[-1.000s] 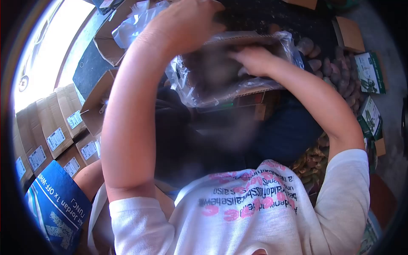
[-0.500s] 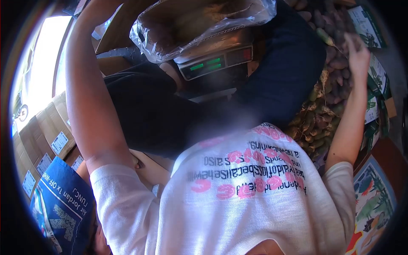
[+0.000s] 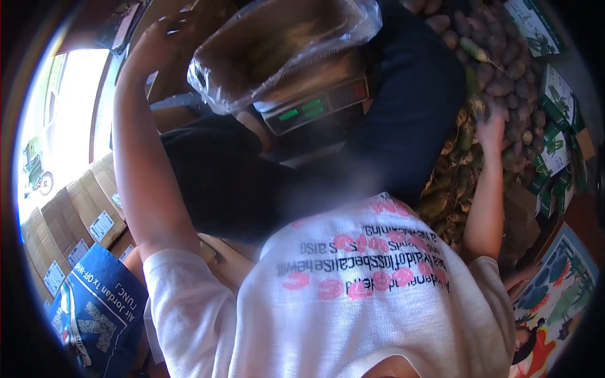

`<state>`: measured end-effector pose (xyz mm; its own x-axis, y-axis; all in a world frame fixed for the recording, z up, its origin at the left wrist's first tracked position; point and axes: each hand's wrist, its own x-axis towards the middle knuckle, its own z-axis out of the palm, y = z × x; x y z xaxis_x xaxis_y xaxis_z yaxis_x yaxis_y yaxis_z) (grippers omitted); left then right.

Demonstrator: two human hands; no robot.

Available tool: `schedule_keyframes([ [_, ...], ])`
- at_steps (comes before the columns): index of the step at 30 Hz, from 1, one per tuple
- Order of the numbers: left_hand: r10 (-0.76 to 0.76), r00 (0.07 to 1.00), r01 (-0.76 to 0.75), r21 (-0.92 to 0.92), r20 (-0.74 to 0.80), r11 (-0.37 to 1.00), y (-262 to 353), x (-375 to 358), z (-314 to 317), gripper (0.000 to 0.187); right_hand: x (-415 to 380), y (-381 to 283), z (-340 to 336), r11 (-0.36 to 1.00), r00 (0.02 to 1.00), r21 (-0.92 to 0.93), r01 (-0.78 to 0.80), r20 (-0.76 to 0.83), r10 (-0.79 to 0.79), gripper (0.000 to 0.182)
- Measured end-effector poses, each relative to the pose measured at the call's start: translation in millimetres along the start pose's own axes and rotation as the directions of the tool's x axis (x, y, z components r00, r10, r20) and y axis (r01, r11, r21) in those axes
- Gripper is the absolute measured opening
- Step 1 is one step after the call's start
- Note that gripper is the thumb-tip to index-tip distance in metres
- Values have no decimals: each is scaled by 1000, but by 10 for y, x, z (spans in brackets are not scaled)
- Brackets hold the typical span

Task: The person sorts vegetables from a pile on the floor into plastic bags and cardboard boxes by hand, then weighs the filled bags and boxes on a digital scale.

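My right hand (image 3: 491, 123) lies over a heap of purplish root vegetables (image 3: 501, 85), fingers stretched out among them and somewhat blurred. I see no vegetable clearly gripped. Close by are a pale green radish (image 3: 474, 49) with a thin tail and a pile of greenish-yellow roots (image 3: 450, 211). At the top left my left hand (image 3: 157, 41) is raised beside a cardboard flap, its shadowed fingers apart. Between my hands, a plastic-lined cardboard box (image 3: 230, 79) sits on a digital scale (image 3: 315, 108) with green lit digits. The box's contents are too dim to make out.
Cardboard cartons (image 3: 72, 195) with white labels line the left side, near a blue bag (image 3: 101, 309). Green-and-white printed boxes (image 3: 558, 94) border the heap on the right. A colourful printed panel (image 3: 554, 296) stands at lower right. My dark-trousered legs (image 3: 409, 107) surround the scale.
My right hand has come down and inward from the heap's outer edge onto the roots. The left hand has come further into view. The whole view has shifted slightly.
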<state>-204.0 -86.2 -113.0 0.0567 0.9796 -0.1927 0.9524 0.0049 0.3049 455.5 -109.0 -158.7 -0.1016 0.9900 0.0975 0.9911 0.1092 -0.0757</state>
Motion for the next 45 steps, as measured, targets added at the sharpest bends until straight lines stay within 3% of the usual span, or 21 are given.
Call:
schedule_keyframes([
  [3,41,998,-45,-62,-52,997,299,-11,-86,38,610,-1252,-778,920,960,346,186,-264,-95,25],
  [5,0,999,-5,-86,-54,996,366,33,-78,40,929,-1947,-928,705,982,686,180,-88,-165,22],
  [7,39,998,-42,-62,-53,997,454,47,-100,40,1203,-2512,-753,597,825,611,521,-180,-536,22],
  [8,38,999,-38,-21,-37,999,542,33,-142,40,1296,-2787,-596,511,745,647,566,-137,-653,21],
  [10,28,1000,-28,60,-2,998,734,-31,-222,40,1435,-3192,-243,564,589,576,591,170,-790,24],
  [11,68,988,-65,32,-135,997,773,-84,-188,33,1481,-3343,-6,597,520,500,627,302,-799,29],
  [12,10,994,-11,-6,-106,1000,804,-105,-214,34,1474,-3478,105,656,485,379,653,456,-746,31],
  [13,-34,997,31,-46,-71,998,832,-93,-234,34,1496,-3622,177,686,374,262,678,681,-630,38],
  [14,22,994,-25,-30,-111,999,824,-127,-236,35,1536,-3726,359,603,218,191,775,814,-538,42],
  [15,106,983,-110,-20,-152,994,810,-132,-225,35,1547,-3748,496,622,232,182,761,819,-524,41],
  [17,-2,1000,1,-117,-8,993,758,-70,-217,39,1479,-3830,719,667,285,188,721,797,-533,39],
  [21,-19,1000,21,-88,21,996,904,-42,-256,38,1377,-3913,850,732,397,224,644,720,-570,36],
  [24,-49,989,61,-87,137,994,910,41,-246,37,1298,-3909,850,758,464,257,599,661,-590,33],
  [26,40,989,-22,-126,143,992,677,89,-143,36,1243,-3917,863,769,499,274,578,627,-598,31],
  [33,108,993,-104,-91,44,990,511,138,-41,35,1123,-4019,913,775,600,331,539,494,-629,24],
  [36,73,992,-66,-67,104,996,704,143,-126,36,1101,-4071,962,774,643,357,523,431,-633,21],
  [40,121,991,-118,-53,57,992,796,164,-131,34,1062,-4193,1020,769,716,411,490,314,-624,18],
  [43,66,998,-67,-87,-19,994,654,218,-84,35,1031,-4226,935,759,786,467,454,191,-588,15],
  [44,196,972,-190,59,-126,980,579,239,-73,34,1021,-4220,837,750,818,492,443,121,-562,14],
  [45,147,972,-172,-130,-184,976,358,290,-24,33,1003,-4182,718,737,849,519,433,40,-526,14],
])
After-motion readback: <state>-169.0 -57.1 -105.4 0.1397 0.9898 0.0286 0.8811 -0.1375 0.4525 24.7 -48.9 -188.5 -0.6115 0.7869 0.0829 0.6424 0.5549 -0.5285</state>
